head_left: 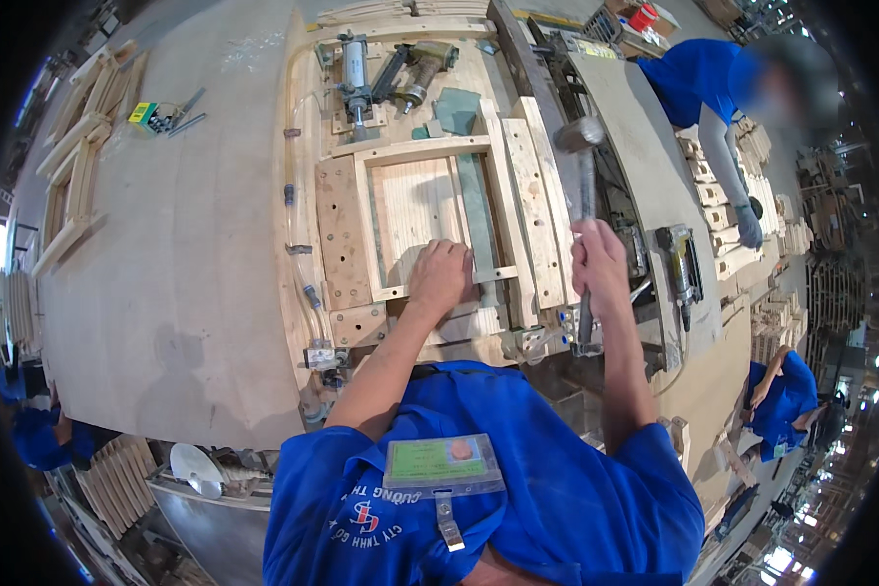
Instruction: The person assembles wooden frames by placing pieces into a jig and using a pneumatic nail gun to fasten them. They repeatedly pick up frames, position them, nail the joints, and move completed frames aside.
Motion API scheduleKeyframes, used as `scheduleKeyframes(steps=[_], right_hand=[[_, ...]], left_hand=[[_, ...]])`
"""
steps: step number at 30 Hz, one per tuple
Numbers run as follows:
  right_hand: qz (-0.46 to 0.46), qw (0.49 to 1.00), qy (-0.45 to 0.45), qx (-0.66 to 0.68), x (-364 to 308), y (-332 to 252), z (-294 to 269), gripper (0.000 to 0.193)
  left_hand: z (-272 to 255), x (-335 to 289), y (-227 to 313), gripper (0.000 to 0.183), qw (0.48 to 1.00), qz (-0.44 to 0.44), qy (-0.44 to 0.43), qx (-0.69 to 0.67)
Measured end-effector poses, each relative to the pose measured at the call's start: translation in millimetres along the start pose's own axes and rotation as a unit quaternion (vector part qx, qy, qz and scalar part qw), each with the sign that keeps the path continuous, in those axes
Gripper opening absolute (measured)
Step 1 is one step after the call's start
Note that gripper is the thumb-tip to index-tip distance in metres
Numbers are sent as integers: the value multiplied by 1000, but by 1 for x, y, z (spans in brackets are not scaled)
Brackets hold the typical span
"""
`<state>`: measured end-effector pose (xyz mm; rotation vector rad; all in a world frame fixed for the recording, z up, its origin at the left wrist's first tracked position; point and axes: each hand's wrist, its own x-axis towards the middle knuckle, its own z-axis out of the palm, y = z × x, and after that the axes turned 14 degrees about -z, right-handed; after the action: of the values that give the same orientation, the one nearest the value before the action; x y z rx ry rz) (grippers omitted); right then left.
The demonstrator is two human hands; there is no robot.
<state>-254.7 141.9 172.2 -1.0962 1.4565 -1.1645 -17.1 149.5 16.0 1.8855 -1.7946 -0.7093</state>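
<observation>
A small rectangular wooden frame [422, 151] lies in a wooden jig [340, 230] in front of me. My left hand [441, 276] is closed over the frame's near rail, its fingers pointing into the opening. To the right, my right hand [601, 262] grips the handle of a hammer [578, 135], whose thick head is raised and slightly blurred. A drilled wooden strip [529, 210] lies along the frame's right side. Beyond the far rail are an air cylinder [355, 73] and a nail gun [422, 76].
Another nail gun [680, 269] rests on the right-hand bench. On the left board [215, 215] lies a small green-yellow box [152, 118]; stacked wooden frames [78, 181] stand at its far left. A co-worker [698, 88] handles wooden parts at the right.
</observation>
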Motion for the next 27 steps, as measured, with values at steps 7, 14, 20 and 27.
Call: scheduleKeyframes(steps=[7, 14, 20, 27], right_hand=[[-381, 919, 61, 80, -99, -34, -14, 41], [-113, 953, -14, -279, -162, 117, -18, 34], [-317, 947, 40, 3, -69, -73, -2, 39], [-540, 835, 50, 91, 76, -71, 71, 41]], left_hand=[[-3, 0, 2, 30, 1000, 18, 4, -10], [-5, 6, 7, 32, 999, 26, -30, 11], [-4, 3, 6, 34, 1000, 12, -20, -7], [-10, -4, -4, 30, 999, 32, 16, -29]])
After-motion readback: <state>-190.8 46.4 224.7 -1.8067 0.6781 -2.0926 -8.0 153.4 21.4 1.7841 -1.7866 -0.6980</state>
